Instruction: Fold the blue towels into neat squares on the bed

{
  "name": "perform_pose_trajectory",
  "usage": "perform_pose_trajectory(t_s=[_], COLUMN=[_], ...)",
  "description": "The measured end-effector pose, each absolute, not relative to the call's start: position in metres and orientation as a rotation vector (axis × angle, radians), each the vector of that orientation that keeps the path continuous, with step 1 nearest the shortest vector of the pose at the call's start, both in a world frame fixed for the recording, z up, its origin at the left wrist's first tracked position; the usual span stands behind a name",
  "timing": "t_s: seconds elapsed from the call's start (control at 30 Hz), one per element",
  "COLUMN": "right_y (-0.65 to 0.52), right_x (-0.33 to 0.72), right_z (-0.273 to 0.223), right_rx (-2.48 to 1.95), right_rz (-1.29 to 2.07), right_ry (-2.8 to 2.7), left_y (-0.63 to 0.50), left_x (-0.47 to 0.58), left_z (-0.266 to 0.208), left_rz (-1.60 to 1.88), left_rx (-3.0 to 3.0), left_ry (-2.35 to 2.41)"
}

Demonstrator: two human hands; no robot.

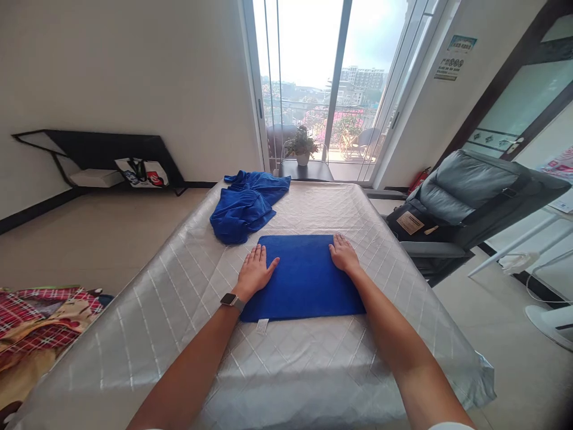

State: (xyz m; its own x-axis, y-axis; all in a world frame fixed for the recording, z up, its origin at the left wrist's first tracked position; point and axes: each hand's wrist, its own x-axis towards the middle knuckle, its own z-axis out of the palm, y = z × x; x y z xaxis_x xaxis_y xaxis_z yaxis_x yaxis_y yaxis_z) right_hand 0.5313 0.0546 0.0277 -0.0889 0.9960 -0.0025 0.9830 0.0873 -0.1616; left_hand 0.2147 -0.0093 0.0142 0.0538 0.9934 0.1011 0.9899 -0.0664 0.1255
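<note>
Seemingly a home — padded armchair [465, 186], potted plant [302, 145], glass doors [336, 77], balcony [351, 160] beyond

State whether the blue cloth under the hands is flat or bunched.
Flat: the blue cloth lies as a smooth rectangle, edges nearly straight.

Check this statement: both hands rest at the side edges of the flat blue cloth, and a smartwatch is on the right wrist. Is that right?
Not quite: the head view shows the smartwatch on the left wrist, not the right. The left hand and right hand rest at the side edges of the flat blue cloth.
</note>
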Motion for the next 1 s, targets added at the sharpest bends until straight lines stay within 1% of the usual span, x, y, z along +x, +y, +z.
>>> perform_pose_trajectory(t_s=[0.23, 0.33, 0.4, 0.53, 0.63, 0.7, 0.77, 0.83, 1.0], right_y=[0.053, 0.052, 0.052, 0.051, 0.05, 0.049, 0.048, 0.048, 0.05], right_x=[0.529, 0.528, 0.527, 0.528, 0.532, 0.534, 0.534, 0.532, 0.526], right_z=[0.031, 0.031, 0.031, 0.03, 0.029, 0.028, 0.029, 0.03, 0.033], right_rx=[-2.018, -2.007, -2.003, -2.006, -1.989, -1.974, -1.969, -1.98, -1.995], right_rz=[0.222, 0.236, 0.243, 0.235, 0.206, 0.195, 0.2, 0.214, 0.246], right_ry=[-2.203, -2.195, -2.182, -2.174, -2.239, -2.286, -2.276, -2.22, -2.154], left_y=[-0.003, 0.011, 0.022, 0.04, 0.048, 0.052, 0.055, 0.059, 0.066], left_x=[0.206, 0.212, 0.235, 0.328, 0.395, 0.417, 0.414, 0.392, 0.293], left_z=[0.015, 0.027, 0.039, 0.055, 0.051, 0.044, 0.034, 0.026, 0.021], left_rz=[0.156, 0.072, 0.09, 0.215, 0.339, 0.377, 0.365, 0.332, 0.229], left_rx=[2.262, 2.257, 2.321, 2.536, 2.648, 2.691, 2.662, 2.59, 2.418], left_ry=[2.159, 2.255, 2.224, 1.782, 1.467, 1.311, 1.293, 1.404, 1.776])
